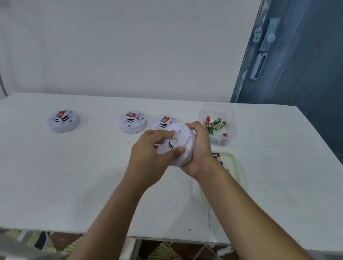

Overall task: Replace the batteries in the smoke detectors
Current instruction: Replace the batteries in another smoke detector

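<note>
**A:** What were the hands doing?

**B:** The right grip cupped the rim of a round white smoke detector, fingers curled over its far edge. The left grip held it too, fingertips and thumb on its upturned back.

**A:** And where was it?

**B:** Lifted above the white tabletop. A second detector sat just behind, a third detector and a fourth detector farther left. To the right stood a clear box of loose batteries. Nearer lay a green-rimmed container, partly hidden by the forearm.
</note>
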Demonstrator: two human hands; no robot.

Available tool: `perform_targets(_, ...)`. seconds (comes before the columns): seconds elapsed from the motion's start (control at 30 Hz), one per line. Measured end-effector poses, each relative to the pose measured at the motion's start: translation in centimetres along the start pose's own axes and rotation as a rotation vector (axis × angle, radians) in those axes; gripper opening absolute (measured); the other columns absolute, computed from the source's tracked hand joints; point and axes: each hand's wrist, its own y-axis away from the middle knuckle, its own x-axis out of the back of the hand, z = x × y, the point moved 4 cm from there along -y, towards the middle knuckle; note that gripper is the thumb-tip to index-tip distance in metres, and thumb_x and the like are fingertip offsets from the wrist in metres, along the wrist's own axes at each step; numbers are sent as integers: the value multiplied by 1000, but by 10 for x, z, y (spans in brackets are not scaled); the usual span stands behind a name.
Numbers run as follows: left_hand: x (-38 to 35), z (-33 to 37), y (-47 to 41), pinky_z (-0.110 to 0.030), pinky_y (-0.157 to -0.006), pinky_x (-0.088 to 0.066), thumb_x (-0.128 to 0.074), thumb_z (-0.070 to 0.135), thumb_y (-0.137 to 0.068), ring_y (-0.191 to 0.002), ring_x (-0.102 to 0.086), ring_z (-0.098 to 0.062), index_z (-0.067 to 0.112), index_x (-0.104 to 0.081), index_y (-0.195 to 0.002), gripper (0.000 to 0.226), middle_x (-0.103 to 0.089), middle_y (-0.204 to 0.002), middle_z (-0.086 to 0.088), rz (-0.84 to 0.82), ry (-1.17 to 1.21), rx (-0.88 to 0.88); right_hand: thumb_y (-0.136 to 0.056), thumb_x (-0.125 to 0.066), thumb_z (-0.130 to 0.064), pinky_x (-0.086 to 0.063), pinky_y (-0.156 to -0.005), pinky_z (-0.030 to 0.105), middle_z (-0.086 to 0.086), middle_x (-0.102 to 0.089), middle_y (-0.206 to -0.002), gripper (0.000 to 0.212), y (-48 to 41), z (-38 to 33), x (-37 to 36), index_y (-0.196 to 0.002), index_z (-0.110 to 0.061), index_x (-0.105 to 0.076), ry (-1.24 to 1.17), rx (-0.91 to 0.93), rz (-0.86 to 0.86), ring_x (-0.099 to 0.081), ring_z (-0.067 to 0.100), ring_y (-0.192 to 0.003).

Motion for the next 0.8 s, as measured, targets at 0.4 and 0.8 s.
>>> perform_targets(0.4, -5, -14, 1, -19, -93, -43, -66, 44, -83, -121, -43, -2, 33, -56, -131, 50, -46, -125, 20, -107, -137, -274, -84, -43, -42, -43, -71, 33, 11, -64, -91, 45, -1, 0, 4, -112, -12, -64, 15, -113, -10, -60, 30, -83)
perform_targets(0.8, 3, -22, 7, -12, -105, -34, -65, 54, -84, -135, -39, -2, 19, -50, -140, 68, -47, -146, 6, -119, -209, -466, -92, -40, -32, -51, -82, 52, 23, -71, -102, 47, 3, 0, -3, -121, -5, -66, -203, -151, 25, -64, 40, -94)
